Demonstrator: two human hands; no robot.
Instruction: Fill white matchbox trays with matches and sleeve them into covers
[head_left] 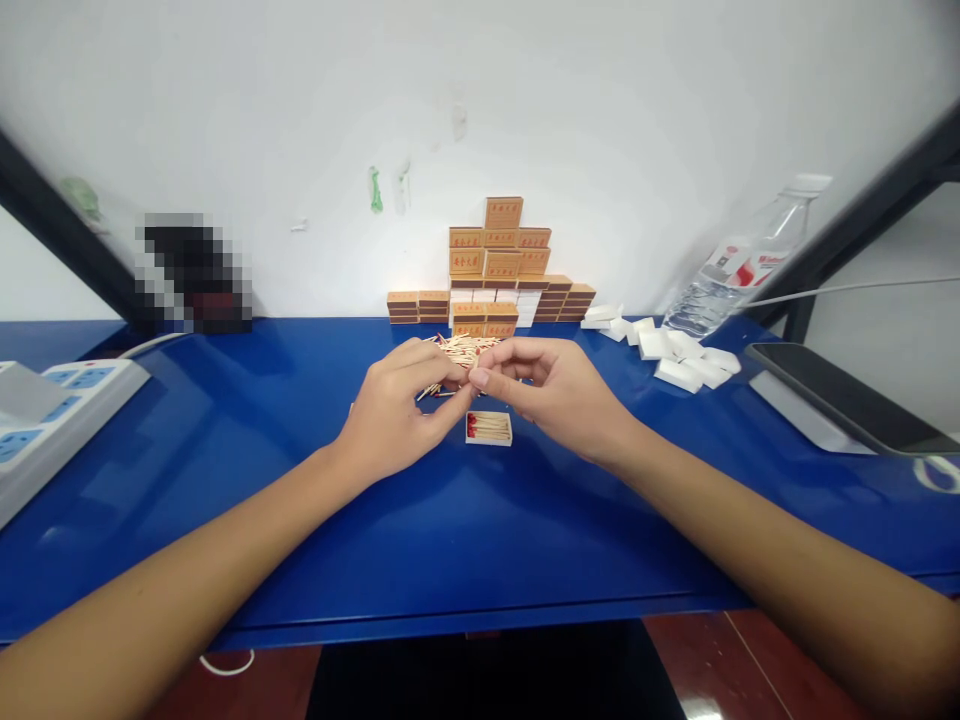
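Observation:
My left hand (401, 405) and my right hand (562, 395) meet fingertip to fingertip above the desk. Both are closed in a pinch, with a few matches (477, 358) between the fingertips; how many is too small to tell. Just behind the fingers lies a loose pile of matches (461, 347), partly hidden by my hands. Below my fingertips, nearer to me, a small white matchbox tray (490, 443) lies flat with matches in it, their red heads to the left.
Stacked orange-brown matchboxes (502, 265) stand against the wall. White matchbox trays (679, 372) lie scattered at right, near a tilted plastic bottle (739, 260) and a phone (847, 395) on a white block. A power strip (82, 415) sits on the blue desk (480, 540) at left.

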